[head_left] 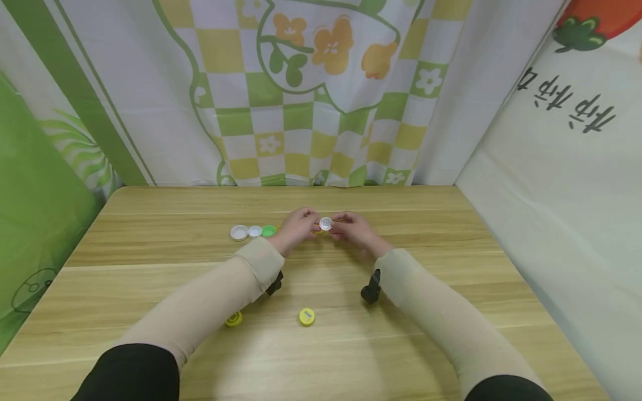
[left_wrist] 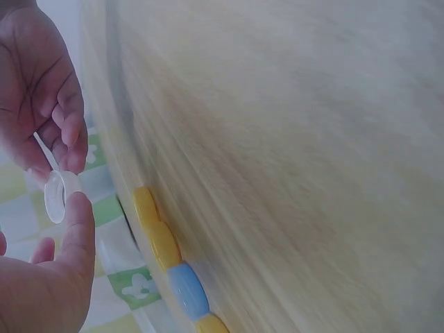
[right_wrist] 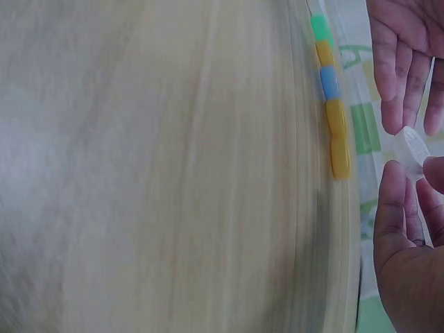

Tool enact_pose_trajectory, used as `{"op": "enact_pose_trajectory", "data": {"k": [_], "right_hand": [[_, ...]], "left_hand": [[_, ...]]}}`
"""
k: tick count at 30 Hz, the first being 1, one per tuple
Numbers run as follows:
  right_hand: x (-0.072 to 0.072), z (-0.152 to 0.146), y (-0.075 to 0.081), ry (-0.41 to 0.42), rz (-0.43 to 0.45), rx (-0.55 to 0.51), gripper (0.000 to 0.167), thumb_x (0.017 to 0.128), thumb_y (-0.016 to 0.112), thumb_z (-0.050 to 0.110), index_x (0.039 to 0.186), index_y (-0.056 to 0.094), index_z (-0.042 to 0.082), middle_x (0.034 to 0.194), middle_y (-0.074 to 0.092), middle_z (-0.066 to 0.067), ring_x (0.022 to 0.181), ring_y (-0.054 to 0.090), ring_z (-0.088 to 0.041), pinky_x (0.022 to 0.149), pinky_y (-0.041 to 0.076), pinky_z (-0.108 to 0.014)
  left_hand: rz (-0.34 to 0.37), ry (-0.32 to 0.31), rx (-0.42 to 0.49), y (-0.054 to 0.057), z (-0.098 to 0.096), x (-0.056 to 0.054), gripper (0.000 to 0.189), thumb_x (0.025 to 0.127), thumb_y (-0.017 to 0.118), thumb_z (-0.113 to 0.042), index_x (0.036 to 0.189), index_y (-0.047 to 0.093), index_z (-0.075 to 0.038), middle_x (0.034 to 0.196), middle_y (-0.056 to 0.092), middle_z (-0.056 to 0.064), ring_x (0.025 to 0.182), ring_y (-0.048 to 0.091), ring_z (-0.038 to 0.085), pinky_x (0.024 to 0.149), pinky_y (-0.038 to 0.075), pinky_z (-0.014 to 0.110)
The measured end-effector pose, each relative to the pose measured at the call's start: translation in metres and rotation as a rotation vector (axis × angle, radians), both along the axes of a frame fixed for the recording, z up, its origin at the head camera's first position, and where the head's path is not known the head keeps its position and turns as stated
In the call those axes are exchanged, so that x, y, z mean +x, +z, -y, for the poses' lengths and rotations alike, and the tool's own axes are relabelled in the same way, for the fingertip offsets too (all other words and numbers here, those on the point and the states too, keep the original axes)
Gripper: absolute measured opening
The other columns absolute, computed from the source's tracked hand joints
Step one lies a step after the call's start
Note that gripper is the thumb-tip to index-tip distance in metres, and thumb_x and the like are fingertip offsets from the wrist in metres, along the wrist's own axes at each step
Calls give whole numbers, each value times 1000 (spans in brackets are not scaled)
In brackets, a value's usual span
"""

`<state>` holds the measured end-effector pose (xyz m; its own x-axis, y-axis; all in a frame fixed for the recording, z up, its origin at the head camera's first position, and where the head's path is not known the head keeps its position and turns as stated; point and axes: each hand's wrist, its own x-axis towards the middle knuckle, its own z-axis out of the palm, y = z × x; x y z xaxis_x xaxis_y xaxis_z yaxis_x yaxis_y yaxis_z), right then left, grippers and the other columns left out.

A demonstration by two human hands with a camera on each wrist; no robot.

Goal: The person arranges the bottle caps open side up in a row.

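Observation:
Between my two hands a small white bottle cap (head_left: 326, 224) is held up over the far part of the table. My right hand (head_left: 352, 228) pinches it from the right; in the right wrist view the thumb (right_wrist: 435, 173) overlaps its side. From the other side my left hand (head_left: 297, 225) holds its edge, one finger (left_wrist: 80, 222) against it in the left wrist view. Below runs a row of caps: pale (head_left: 239, 232), white (head_left: 254, 231), green (head_left: 268, 230), then yellow, blue (left_wrist: 187, 291) and two yellow (left_wrist: 164, 244). The left hand hides part of this row in the head view.
Nearer on the wooden table (head_left: 351, 356) lie two loose yellow caps, one at the centre (head_left: 307, 317) and one beside the left forearm (head_left: 233, 319). A patterned curtain (head_left: 321, 133) hangs behind the far edge. Black wrist cameras (head_left: 371, 288) hang under the sleeves.

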<state>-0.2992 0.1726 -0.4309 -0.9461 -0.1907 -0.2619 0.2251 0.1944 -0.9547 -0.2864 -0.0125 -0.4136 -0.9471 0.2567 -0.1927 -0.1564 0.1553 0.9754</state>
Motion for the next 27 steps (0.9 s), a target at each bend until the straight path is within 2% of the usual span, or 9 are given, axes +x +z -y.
{"op": "enact_pose_trajectory", "data": {"k": [6, 16, 27], "right_hand": [[-2, -7, 0, 4, -12, 33, 34, 102, 60, 5, 132, 54, -11, 121, 64, -17, 112, 64, -32, 91, 58, -28], [-7, -6, -7, -44, 22, -11, 30, 106, 52, 3, 130, 54, -15, 104, 64, -11, 89, 65, -17, 77, 59, -22], [-15, -7, -16, -67, 45, -32, 23, 106, 51, 2, 123, 57, -12, 95, 62, -8, 80, 62, -13, 69, 58, -19]], "left_hand": [[23, 15, 36, -2, -9, -5, 40, 109, 44, -14, 140, 47, 11, 135, 54, 24, 125, 56, 38, 106, 50, 41], [24, 13, -3, -4, -15, -7, 43, 107, 42, -14, 142, 45, 10, 133, 55, 24, 124, 57, 37, 104, 51, 41], [74, 16, 10, -5, -17, -11, 36, 110, 43, -17, 137, 48, 7, 135, 54, 24, 124, 57, 35, 106, 49, 41]]}}
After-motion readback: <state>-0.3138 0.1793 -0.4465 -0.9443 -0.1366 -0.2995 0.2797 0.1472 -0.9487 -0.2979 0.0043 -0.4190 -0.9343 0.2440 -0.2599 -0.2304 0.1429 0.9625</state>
